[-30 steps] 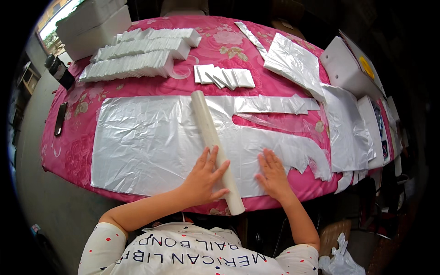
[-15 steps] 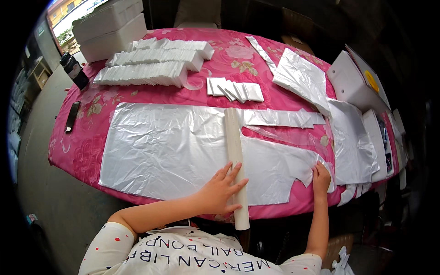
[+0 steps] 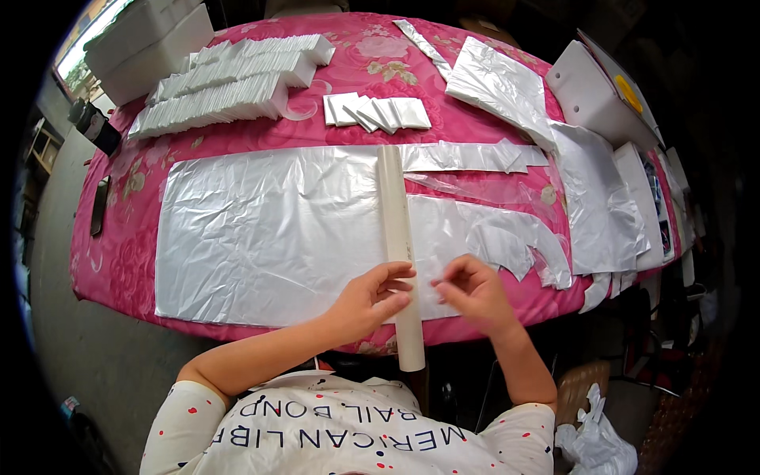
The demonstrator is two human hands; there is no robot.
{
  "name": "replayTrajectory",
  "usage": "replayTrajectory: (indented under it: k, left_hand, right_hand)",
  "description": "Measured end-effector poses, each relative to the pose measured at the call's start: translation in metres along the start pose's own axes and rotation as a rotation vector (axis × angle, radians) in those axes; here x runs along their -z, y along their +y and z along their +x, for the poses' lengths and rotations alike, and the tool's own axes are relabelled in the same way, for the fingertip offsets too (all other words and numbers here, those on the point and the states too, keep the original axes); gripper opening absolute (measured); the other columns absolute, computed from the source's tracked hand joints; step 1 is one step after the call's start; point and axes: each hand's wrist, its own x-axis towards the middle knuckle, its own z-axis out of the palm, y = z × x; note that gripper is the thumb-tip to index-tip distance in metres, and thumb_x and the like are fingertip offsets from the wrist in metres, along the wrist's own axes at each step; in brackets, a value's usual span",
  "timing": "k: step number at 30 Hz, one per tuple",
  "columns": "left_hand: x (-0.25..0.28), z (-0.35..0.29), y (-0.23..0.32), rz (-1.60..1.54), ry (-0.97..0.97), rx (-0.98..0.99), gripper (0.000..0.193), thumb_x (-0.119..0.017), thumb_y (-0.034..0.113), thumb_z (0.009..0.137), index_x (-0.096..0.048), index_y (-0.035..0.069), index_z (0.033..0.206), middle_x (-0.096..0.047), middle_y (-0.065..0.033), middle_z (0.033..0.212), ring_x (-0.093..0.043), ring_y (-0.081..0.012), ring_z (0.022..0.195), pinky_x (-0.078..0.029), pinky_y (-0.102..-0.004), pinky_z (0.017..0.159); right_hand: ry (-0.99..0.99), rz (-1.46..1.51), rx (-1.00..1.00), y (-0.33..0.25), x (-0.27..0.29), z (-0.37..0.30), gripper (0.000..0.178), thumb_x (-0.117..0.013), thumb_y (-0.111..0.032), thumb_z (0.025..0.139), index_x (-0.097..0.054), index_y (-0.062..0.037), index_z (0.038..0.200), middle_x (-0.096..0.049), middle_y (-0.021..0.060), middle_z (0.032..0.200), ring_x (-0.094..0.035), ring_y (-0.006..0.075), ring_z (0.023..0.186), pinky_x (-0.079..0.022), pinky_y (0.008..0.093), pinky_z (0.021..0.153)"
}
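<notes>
A stack of thin white plastic sheets (image 3: 257, 229) lies across the near part of the table. A pale tube (image 3: 394, 202) rests crosswise on it, its near end jutting past the table edge. My left hand (image 3: 372, 299) is at the tube's near half with fingers and thumb apart; whether it touches the tube I cannot tell. Just right of the tube, my right hand (image 3: 479, 299) hovers over the sheets, fingers loosely curled, thumb apart, nothing seen in it. Right of the tube, the top plastic (image 3: 507, 241) is crumpled and ragged. A narrow plastic strip (image 3: 467, 157) lies beyond.
Rows of folded white packets (image 3: 214, 99) stand at the back left, beside foam boxes (image 3: 150, 51). Several flat white squares (image 3: 376, 112) lie mid-table. Folded plastic (image 3: 499, 83) and a white box (image 3: 590, 99) are at right; a phone (image 3: 100, 206) and black bottle (image 3: 95, 127) at left.
My right hand has let go of the plastic's right end and moved left toward the tube. My left hand has lifted its spread fingers from the tube and turned. The view has shifted slightly.
</notes>
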Motion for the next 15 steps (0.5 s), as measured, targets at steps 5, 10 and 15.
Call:
replayTrajectory:
  k: [5, 10, 15]
  left_hand:
    - [0.057, -0.006, 0.003, -0.256, 0.019, 0.474, 0.027, -0.062, 0.017, 0.083, -0.057, -0.002, 0.102, -0.064, -0.0115, 0.091, -0.062, -0.0159, 0.077, -0.050, -0.0278, 0.071]
    - [0.176, -0.055, 0.012, 0.091, 0.238, 0.599, 0.023, -0.064, 0.012, 0.079, -0.059, -0.002, 0.096, -0.064, -0.0098, 0.085, -0.062, -0.0131, 0.073, -0.048, -0.0241, 0.065]
    - [0.238, -0.100, 0.021, 0.587, 0.340, 0.486, 0.026, -0.064, 0.003, 0.072, -0.059, -0.001, 0.097, -0.064, -0.0082, 0.089, -0.061, -0.0141, 0.077, -0.049, -0.0266, 0.068]
  right_hand:
    - [-0.407, -0.279, 0.229, -0.014, -0.062, -0.012, 0.033, -0.067, -0.015, 0.078, -0.056, -0.0020, 0.106, -0.060, 0.0107, 0.102, -0.058, 0.0234, 0.091, -0.047, 0.0323, 0.078]
    - [-0.012, -0.847, 0.332, -0.001, -0.037, -0.033, 0.039, -0.071, -0.023, 0.075, -0.054, 0.0001, 0.102, -0.057, 0.0139, 0.106, -0.056, 0.0278, 0.092, -0.046, 0.0356, 0.075]
    - [-0.047, -0.927, -0.308, 0.018, -0.043, -0.053, 0.053, -0.069, -0.046, 0.071, -0.056, 0.0004, 0.093, -0.063, 0.0121, 0.078, -0.062, 0.0260, 0.073, -0.048, 0.0349, 0.065]
